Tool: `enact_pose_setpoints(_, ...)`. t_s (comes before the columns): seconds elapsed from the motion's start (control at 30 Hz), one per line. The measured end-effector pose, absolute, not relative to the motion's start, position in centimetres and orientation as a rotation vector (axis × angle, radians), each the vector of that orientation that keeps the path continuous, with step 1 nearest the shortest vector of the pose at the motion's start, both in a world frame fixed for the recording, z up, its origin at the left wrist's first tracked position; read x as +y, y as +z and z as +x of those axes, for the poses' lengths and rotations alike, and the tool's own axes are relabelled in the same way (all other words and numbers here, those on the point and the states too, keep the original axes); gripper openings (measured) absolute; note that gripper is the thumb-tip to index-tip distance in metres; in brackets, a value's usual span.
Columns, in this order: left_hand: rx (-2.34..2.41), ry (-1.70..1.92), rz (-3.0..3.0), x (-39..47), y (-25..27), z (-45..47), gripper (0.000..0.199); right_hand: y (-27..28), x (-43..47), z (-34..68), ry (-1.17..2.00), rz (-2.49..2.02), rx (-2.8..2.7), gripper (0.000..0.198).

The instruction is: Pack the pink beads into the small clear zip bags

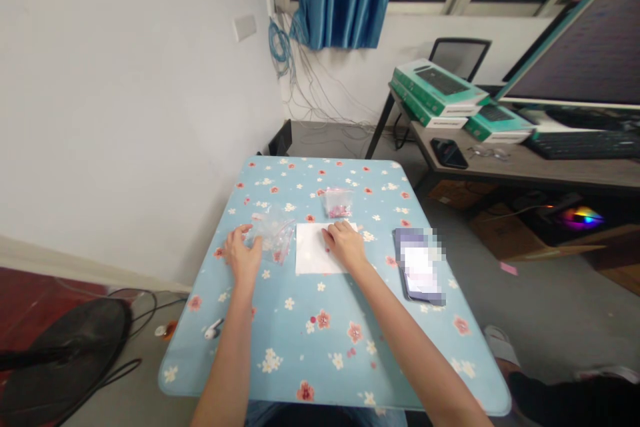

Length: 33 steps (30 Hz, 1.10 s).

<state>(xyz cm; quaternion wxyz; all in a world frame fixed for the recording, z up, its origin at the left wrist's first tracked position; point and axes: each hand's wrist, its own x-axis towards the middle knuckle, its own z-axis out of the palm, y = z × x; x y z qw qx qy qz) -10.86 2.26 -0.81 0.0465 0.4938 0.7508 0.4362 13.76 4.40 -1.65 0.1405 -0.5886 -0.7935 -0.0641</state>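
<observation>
My left hand (243, 253) rests at the left of the flowered table, thumb and fingers apart, beside several crumpled clear plastic bags (275, 235). Its fingertips are close to the bags, and I cannot tell whether they touch. On a white sheet of paper (311, 250) lies my right hand (346, 243), fingers bent together and pointing left. Whatever is under those fingers, if anything, is hidden. A tiny reddish speck (328, 250) shows on the paper just below the fingertips. Behind the sheet sits a small clear bag (339, 202) with pink bits in its bottom.
A phone (420, 267) with a blurred-out screen lies on the right of the table (295, 367). One white earbud (213, 329) is near my left forearm. Desk at right holds green keyboard boxes (435, 90), another phone (449, 153), glasses and a monitor. A wall borders the left.
</observation>
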Motion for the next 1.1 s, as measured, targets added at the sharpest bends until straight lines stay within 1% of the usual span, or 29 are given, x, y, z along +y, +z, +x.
enact_pose_setpoints(0.23, 2.247, 1.325, 1.581, 2.1, -0.5, -10.1, 0.027, -1.5, 4.5, 13.8, -0.212, -1.669, -2.236, 0.030)
enact_pose_setpoints(0.53, 2.134, 1.408, 1.585, 2.1, -0.5, -10.0, 0.023, -0.8, 4.4, 13.8, 0.011, -1.677, -2.184, 0.034)
enact_pose_setpoints(0.67, 2.119, 1.416, 1.583, 2.1, -0.5, -9.9, 0.023, -0.5, 4.5, 14.0, 0.134, -1.633, -1.992, 0.038)
enact_pose_setpoints(0.9, 2.070, 1.447, 1.565, 2.1, -0.3, -9.7, 0.022, 0.2, 5.5, 15.6, 0.377, -1.734, -1.347, 0.042)
enact_pose_setpoints(1.0, 2.008, 1.473, 1.568, 2.0, -0.3, -9.3, 0.022, -0.1, 6.0, 16.7, 0.434, -1.814, -1.265, 0.042)
enact_pose_setpoints(1.1, 1.934, 1.482, 1.599, 1.9, -0.2, -8.9, 0.019, -0.4, 6.3, 17.5, 0.453, -1.877, -1.305, 0.045)
